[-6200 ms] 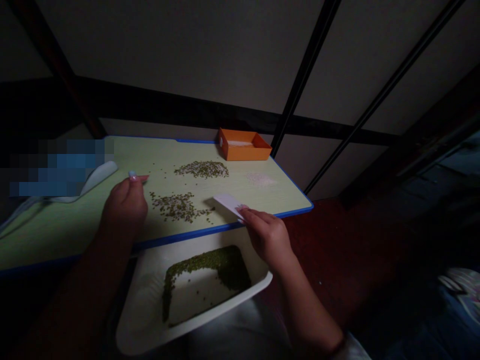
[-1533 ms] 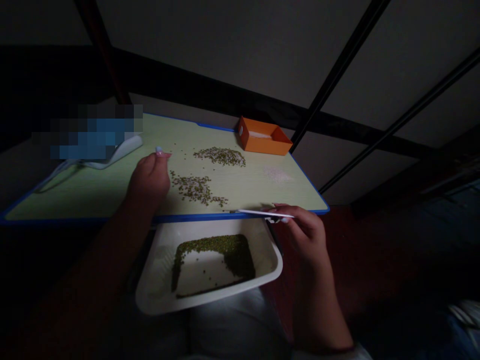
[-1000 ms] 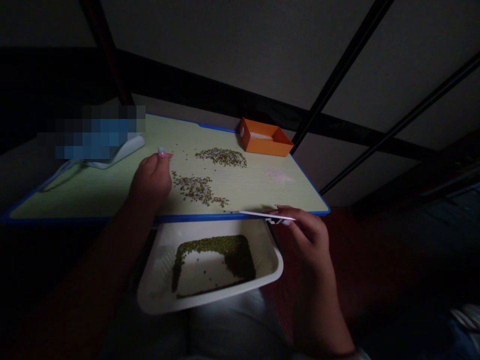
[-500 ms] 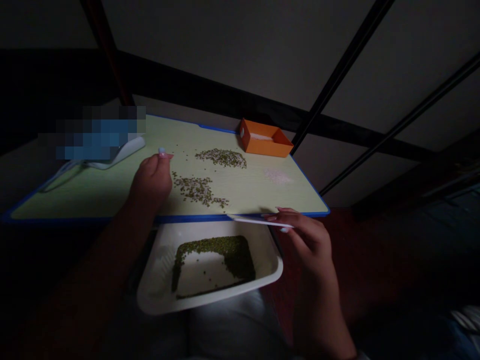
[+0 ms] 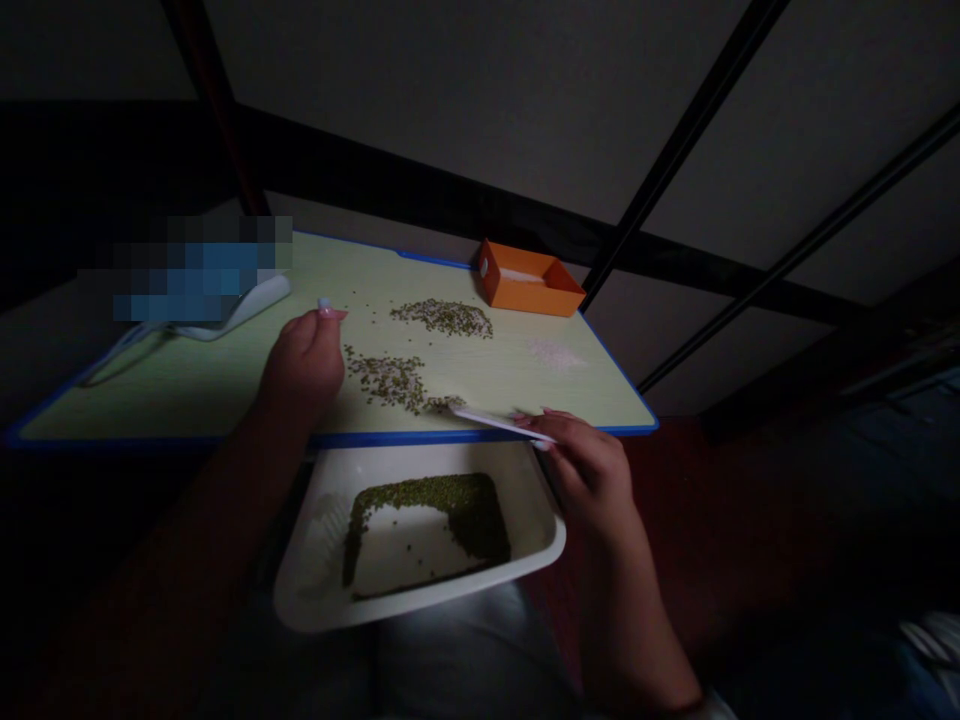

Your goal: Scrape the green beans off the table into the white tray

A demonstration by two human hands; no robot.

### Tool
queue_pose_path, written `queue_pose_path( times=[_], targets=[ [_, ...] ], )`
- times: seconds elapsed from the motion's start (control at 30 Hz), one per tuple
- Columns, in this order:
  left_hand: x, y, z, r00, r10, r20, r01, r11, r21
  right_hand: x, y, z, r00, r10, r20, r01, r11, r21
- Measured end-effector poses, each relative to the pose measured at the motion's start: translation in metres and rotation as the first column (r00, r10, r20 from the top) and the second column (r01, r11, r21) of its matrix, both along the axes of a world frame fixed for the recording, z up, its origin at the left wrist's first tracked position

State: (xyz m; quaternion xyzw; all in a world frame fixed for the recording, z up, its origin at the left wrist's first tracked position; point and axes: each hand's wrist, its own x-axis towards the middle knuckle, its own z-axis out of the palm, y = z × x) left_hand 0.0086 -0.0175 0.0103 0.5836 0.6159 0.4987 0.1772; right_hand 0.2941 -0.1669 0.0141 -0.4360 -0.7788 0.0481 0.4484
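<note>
My right hand (image 5: 589, 470) pinches a thin white card (image 5: 491, 421) that lies almost flat, its far end touching the near pile of green beans (image 5: 390, 379) at the table's front edge. My left hand (image 5: 304, 358) rests on the pale green table (image 5: 187, 385) just left of that pile, fingers curled together with a fingertip pointing right; I see nothing in it. A second bean pile (image 5: 444, 316) lies farther back. Below the table edge, on my lap, sits a white tray (image 5: 536, 490) with green beans banked along its back and right sides.
An orange box (image 5: 529, 281) stands at the table's far right corner, and a small patch of white grains (image 5: 555, 351) lies in front of it. A white spoon-like tool (image 5: 240, 305) lies at the left, beside a blurred blue patch. Dark frame bars cross the wall behind.
My right hand has moved left and forward, bringing the card from beyond the table's front edge up to the near bean pile. My left hand has stayed put.
</note>
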Motion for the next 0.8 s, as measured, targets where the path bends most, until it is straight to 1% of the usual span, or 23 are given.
queue_pose_path(
  times=[0.13,0.27,0.3,0.37,0.5,0.57,0.67,0.8],
  targets=[
    [-0.001,0.002,-0.002,1.0,-0.001,0.009,0.001,1.0,-0.001,0.008,0.005,-0.005,0.995,-0.09,-0.042,0.091,0.996,0.018],
    [-0.002,0.005,-0.003,1.0,-0.009,0.01,0.009,1.0,0.005,0.014,0.004,-0.007,0.978,-0.152,-0.14,0.161,0.985,0.055],
    [-0.002,0.005,-0.003,1.0,-0.009,0.011,0.009,1.0,0.008,0.014,0.001,-0.006,0.976,-0.147,-0.158,0.16,0.985,0.07],
    [-0.002,0.004,-0.003,1.0,-0.007,0.012,0.007,1.0,0.011,0.014,-0.005,-0.004,0.983,-0.099,-0.156,0.114,0.989,0.091],
    [-0.001,0.004,-0.002,1.0,-0.002,0.005,0.002,1.0,0.0,0.009,-0.014,0.003,0.998,0.041,-0.041,-0.038,0.997,0.066],
    [-0.001,0.004,-0.002,1.0,-0.004,0.0,0.004,1.0,-0.005,0.006,-0.014,0.006,0.998,0.067,0.008,-0.067,0.996,0.05],
    [-0.001,0.004,-0.002,1.0,-0.004,-0.003,0.004,1.0,-0.004,0.005,-0.012,0.005,0.999,0.043,0.029,-0.044,0.998,0.051],
    [-0.002,0.005,-0.004,1.0,-0.008,0.001,0.008,1.0,0.009,0.01,-0.006,-0.001,0.999,-0.051,0.012,0.05,0.997,0.065]
  ],
)
